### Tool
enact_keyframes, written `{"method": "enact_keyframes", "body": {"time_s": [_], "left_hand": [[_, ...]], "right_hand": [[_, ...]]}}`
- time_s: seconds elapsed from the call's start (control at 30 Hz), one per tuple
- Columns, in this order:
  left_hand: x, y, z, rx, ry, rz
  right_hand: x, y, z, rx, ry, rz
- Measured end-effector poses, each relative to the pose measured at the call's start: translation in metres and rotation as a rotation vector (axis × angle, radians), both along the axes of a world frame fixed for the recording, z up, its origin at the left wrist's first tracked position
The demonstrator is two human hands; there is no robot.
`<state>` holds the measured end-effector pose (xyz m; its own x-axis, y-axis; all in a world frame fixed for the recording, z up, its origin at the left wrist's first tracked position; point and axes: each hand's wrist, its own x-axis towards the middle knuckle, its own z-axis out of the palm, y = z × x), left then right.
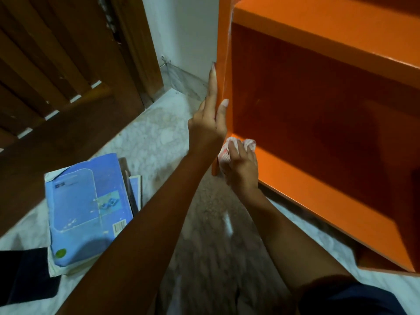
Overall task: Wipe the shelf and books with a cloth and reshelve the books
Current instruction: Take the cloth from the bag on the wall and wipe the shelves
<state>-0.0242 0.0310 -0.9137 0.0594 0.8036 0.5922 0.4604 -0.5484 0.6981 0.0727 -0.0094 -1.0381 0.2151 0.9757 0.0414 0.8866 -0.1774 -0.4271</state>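
Cloth [236, 145] was bunched at the orange shelf's [318, 185] front-left bottom corner, the right hand's [242, 170] grip clamped on it to wipe. Left hand [208, 123], grip apart, lay flat against the side panel, likely steadying the unit. Books [88, 201] lay stacked on the floor [159, 137] nearby, probably cleared for cleaning.

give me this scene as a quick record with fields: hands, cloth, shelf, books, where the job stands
left hand: fingers straight, resting on the shelf's left side panel
right hand: grips the cloth at the lower board's front left corner
cloth: pale, bunched, on the lower board
shelf: orange, no books in the compartment in view
books: stacked on the floor left of the shelf, blue cover on top
stage: shelf being wiped, books not yet reshelved
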Motion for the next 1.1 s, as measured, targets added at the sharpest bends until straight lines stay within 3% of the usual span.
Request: {"method": "enact_keyframes", "body": {"time_s": [0.43, 0.6, 0.97, 1.1], "left_hand": [[0.004, 0.002, 0.002, 0.019, 0.038, 0.050], [0.003, 0.002, 0.003, 0.060, 0.072, 0.073], [-0.002, -0.002, 0.008, -0.079, 0.115, 0.011], [-0.012, -0.005, 0.015, -0.191, 0.070, -0.107]], "right_hand": [[-0.014, 0.006, 0.010, 0.060, 0.108, -0.114], [-0.008, 0.008, 0.014, 0.206, 0.138, -0.101], [0.008, 0.001, 0.019, 0.171, 0.123, -0.080], [-0.004, -0.009, 0.025, 0.143, 0.130, -0.107]]}}
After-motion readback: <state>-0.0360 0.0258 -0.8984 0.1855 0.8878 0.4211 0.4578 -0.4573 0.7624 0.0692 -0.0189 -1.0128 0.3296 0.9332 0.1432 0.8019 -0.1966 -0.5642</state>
